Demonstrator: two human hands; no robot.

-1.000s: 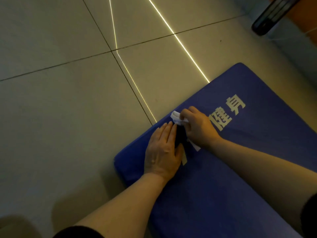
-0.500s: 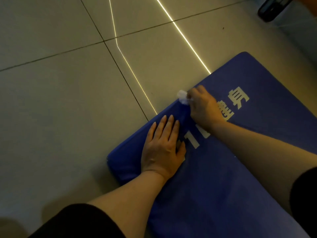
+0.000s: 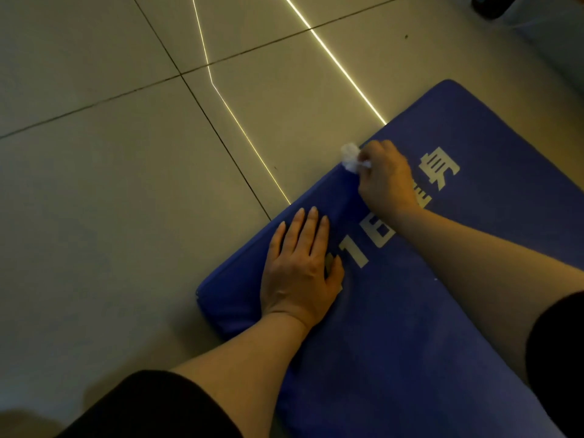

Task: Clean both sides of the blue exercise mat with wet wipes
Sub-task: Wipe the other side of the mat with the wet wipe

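Observation:
The blue exercise mat (image 3: 442, 311) lies on the tiled floor and fills the lower right of the head view, with white characters printed along it. My left hand (image 3: 300, 267) lies flat on the mat near its left corner, fingers straight and pressing down. My right hand (image 3: 382, 178) grips a crumpled white wet wipe (image 3: 350, 159) and holds it against the mat's far left edge.
Grey floor tiles (image 3: 126, 216) with dark grout lines spread left and beyond the mat. Thin bright light streaks cross the tiles. A dark object (image 3: 493, 4) sits at the top right corner.
My right hand has slid the wipe away from my left hand, farther along the mat's left edge. More of the white printing is uncovered. My left hand has stayed flat.

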